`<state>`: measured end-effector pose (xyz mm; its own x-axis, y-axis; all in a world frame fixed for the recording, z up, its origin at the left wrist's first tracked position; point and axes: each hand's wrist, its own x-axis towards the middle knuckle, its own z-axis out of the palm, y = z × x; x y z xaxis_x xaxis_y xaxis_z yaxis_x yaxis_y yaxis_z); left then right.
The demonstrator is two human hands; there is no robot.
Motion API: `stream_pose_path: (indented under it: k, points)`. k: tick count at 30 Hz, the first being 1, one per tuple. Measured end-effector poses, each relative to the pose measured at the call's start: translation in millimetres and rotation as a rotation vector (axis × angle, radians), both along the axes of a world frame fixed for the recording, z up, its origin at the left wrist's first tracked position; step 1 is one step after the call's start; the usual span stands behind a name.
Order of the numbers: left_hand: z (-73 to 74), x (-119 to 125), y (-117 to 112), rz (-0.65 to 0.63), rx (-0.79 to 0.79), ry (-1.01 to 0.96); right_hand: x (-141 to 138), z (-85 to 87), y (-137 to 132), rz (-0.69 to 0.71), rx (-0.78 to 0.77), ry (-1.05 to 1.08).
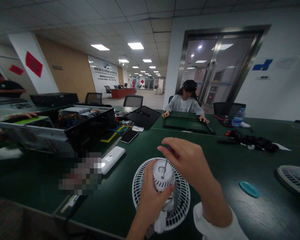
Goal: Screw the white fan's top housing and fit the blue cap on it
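A small fan lies face down on the green table, its round white grille beneath and its white motor housing pointing up. Around that housing wrap the fingers of my left hand, thumb on the near side. Above it, my right hand pinches a screwdriver whose thin shaft reaches down to a hole in the top of the housing. Its handle is mostly hidden by my fingers.
On the right are a turquoise disc, another white grille and a water bottle. Leftward lie a white power strip, a phone and an open computer case. A person opposite holds a black frame.
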<state>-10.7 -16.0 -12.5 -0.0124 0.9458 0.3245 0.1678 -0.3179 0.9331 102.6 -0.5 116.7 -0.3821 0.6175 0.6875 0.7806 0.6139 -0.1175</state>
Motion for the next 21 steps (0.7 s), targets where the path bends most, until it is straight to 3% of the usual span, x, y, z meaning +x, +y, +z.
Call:
stream_pose_path:
  k: [3,9,15,21]
  points:
    - [-0.3,0.0,0.3,0.007,0.012,-0.003,-1.0,1.0,0.0,-0.024,-0.017,-0.041]
    - [0.6,-0.2,0.1,0.000,0.004,0.004,4.0,4.3,-3.4,0.114,-0.032,0.022]
    - [2.1,-0.8,-0.2,0.005,0.008,0.004,3.1,2.4,-4.7,0.006,-0.022,-0.002]
    - [2.6,0.9,-0.9,0.009,0.004,-0.027,12.5,8.2,-12.1,0.169,-0.142,0.040]
